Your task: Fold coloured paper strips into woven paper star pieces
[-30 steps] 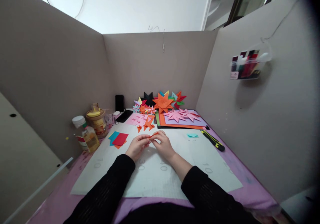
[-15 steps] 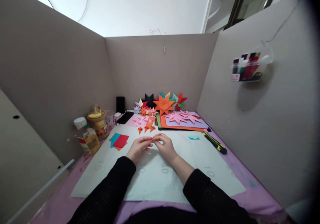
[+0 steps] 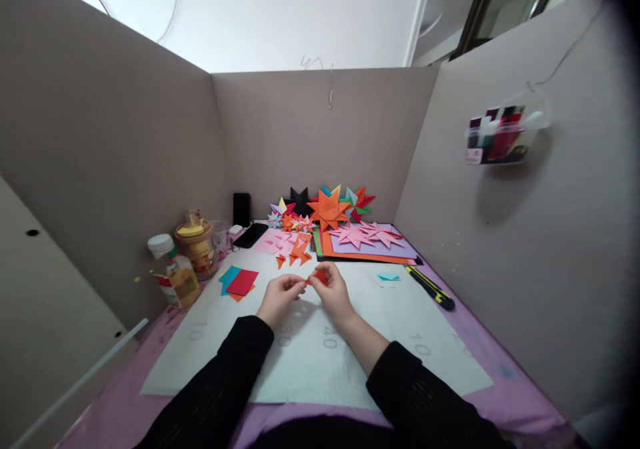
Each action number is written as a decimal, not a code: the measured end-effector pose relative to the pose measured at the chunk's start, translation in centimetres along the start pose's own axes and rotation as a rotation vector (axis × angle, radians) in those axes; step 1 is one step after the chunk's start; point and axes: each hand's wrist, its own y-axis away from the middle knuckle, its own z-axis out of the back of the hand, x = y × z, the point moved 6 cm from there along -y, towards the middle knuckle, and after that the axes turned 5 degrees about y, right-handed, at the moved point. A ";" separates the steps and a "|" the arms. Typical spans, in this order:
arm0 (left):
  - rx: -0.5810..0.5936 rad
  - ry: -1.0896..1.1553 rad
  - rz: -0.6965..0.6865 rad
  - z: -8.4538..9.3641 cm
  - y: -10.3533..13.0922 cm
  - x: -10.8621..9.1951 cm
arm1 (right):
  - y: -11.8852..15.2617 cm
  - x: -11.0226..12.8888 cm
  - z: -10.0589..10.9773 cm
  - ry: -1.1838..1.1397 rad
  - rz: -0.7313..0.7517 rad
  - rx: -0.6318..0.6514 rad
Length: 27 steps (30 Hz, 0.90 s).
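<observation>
A small orange paper piece (image 3: 321,277) is held between both hands above the white sheet (image 3: 320,369). My left hand (image 3: 281,297) pinches its left end with thumb and fingertips. My right hand (image 3: 334,293) is closed round its right part, fingers hiding some of it. Just beyond the hands lie small folded orange pieces (image 3: 300,255) and pink folded pieces (image 3: 275,241). Red, blue and orange paper squares (image 3: 243,282) overlap to the left of my left hand. A folded turquoise piece (image 3: 389,277) rests to the right.
A black and yellow cutter (image 3: 430,287) lies at the right. Paper stars (image 3: 329,209) and stacked coloured sheets (image 3: 370,257) stand at the back. At the left are a bottle (image 3: 175,275), a jar (image 3: 197,252), a cup (image 3: 221,239) and a dark phone (image 3: 251,235). Grey panels surround the table.
More of the orange paper now shows between my hands. My right hand has turned and risen slightly, and my left hand has shifted a little to the right.
</observation>
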 end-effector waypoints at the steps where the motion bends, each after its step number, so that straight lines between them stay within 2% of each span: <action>1: 0.003 -0.003 0.003 -0.1 0.0 0.0 | 0.0 0.0 0.0 -0.019 -0.010 -0.005; 12: -0.033 -0.076 -0.034 0.2 0.0 -0.2 | 0.3 0.4 -0.6 -0.118 -0.072 0.063; 18: -0.074 -0.120 -0.046 0.5 0.0 0.0 | 0.1 0.3 -0.5 -0.153 -0.095 0.048; 22: -0.059 -0.144 -0.073 0.3 0.1 -0.2 | 0.0 -0.3 -0.5 -0.144 -0.138 0.046; 27: -0.004 -0.153 -0.034 0.1 0.1 -0.4 | -0.3 -1.0 -0.1 -0.177 -0.176 0.001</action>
